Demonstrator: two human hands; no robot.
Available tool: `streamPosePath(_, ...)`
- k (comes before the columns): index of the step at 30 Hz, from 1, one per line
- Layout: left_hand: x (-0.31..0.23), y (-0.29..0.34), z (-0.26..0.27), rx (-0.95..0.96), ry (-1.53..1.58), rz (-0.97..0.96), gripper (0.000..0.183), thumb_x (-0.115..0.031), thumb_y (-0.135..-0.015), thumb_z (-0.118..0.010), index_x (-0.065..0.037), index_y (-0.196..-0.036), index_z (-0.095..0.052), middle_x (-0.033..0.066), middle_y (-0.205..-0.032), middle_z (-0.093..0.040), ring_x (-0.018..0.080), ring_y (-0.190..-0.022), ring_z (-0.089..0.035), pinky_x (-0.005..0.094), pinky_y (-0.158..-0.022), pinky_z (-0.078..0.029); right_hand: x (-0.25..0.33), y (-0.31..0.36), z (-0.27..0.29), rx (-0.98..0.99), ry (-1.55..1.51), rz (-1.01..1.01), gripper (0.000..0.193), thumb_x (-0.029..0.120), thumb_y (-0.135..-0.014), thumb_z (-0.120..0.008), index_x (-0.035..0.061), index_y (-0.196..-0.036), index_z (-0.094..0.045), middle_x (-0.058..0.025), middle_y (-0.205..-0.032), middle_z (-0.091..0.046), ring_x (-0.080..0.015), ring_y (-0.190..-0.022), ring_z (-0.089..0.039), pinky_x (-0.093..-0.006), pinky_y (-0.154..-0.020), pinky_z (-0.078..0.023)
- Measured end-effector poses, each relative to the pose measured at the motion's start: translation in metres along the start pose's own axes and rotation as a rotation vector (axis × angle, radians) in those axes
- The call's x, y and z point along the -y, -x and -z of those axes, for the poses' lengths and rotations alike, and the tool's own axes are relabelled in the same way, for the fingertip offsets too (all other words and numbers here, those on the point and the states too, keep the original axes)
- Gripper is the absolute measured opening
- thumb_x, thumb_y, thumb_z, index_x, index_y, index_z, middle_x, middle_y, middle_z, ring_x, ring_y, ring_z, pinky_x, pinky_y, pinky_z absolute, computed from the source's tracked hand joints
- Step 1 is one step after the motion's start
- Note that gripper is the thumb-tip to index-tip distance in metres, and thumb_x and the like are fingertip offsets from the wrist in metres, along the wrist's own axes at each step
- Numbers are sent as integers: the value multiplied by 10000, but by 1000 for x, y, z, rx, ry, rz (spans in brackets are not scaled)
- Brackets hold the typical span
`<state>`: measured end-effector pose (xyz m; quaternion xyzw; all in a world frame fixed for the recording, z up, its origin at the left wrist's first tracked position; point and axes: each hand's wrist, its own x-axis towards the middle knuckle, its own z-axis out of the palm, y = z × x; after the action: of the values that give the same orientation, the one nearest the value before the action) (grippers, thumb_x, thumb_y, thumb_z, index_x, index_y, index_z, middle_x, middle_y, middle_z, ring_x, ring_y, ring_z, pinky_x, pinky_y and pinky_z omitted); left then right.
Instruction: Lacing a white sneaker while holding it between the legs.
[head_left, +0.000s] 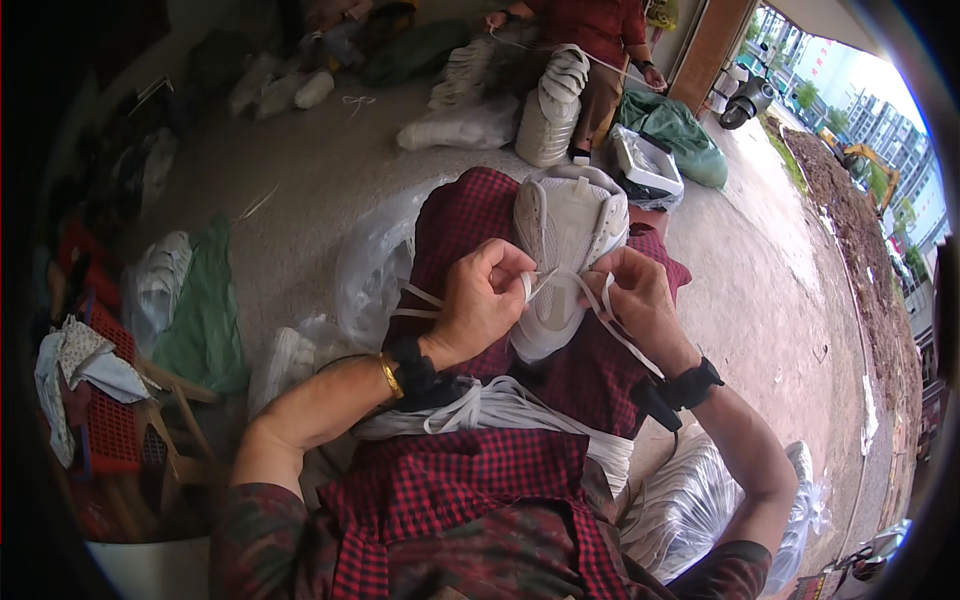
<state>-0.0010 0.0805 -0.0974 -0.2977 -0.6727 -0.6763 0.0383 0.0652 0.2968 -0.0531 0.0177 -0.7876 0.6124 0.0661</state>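
A white sneaker (571, 215) lies across my lap between my knees. My left hand (484, 303) pinches one end of a white shoelace (591, 290) at the left side of the shoe. On the other side, my right hand (641, 306) has its fingers closed on the same lace, with a tail hanging toward my wrist. The lace crosses over the shoe between both hands. A bundle of loose white laces (487, 408) is spread over my lap, on a red and black checked apron (462, 470).
Opposite sits another person in a red top, beside stacked white shoe pieces (548, 118). Plastic bags of shoe parts (690, 490) stand at my right, and a green sack (205, 310) and red basket (112, 420) at my left. An open box (648, 162) stands beyond my right knee.
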Motion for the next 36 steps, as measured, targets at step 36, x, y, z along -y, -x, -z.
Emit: streamPosePath(36, -51, -72, 24, 662, -931, -484, 261, -88, -743, -694, -30, -990, -635, 144, -1047, -495, 369, -941, -620, 482, -819, -525, 64, -30, 9, 343, 1489, 816, 416, 221, -670, -804, 92, -1052, -700, 7, -1130, -587, -219, -1162, -466, -385, -939, -475)
